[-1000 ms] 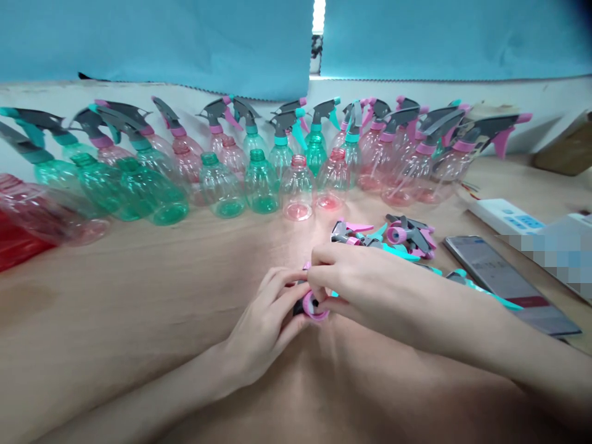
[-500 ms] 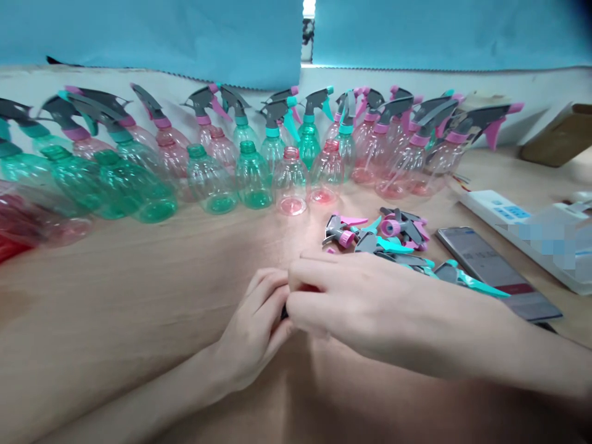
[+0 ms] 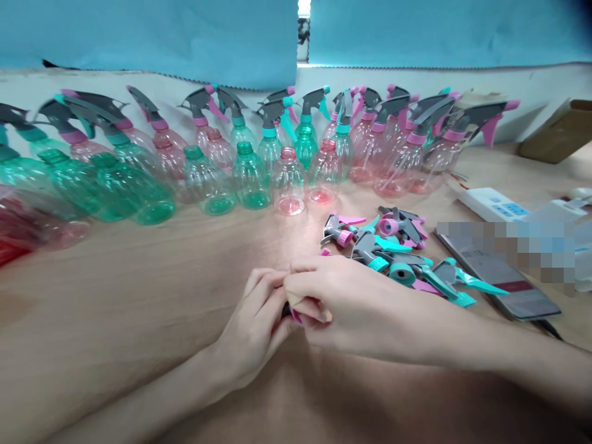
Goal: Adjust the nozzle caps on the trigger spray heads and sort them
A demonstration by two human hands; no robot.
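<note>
My left hand (image 3: 254, 330) and my right hand (image 3: 351, 302) meet at the table's middle, both closed round a small spray trigger head (image 3: 296, 316) with a pink collar; only a sliver of pink and dark grey shows between the fingers. Just right of my hands lies a pile of loose trigger heads (image 3: 388, 250) in grey, pink and teal. Behind, a row of open-necked bottles without tops stands: a clear pink bottle (image 3: 288, 183), a teal bottle (image 3: 247, 179).
Along the back wall stand several pink and teal spray bottles with triggers fitted (image 3: 383, 139). Red bottles (image 3: 18, 228) lie at far left. A phone (image 3: 502, 277), a white power strip (image 3: 493, 205) and a cardboard box (image 3: 557, 132) sit at right on the wooden table (image 3: 139, 290).
My right hand has closed over the pink-collared trigger head, which showed plainly a second ago and is now almost hidden. The view shifted slightly; more of the loose pile shows.
</note>
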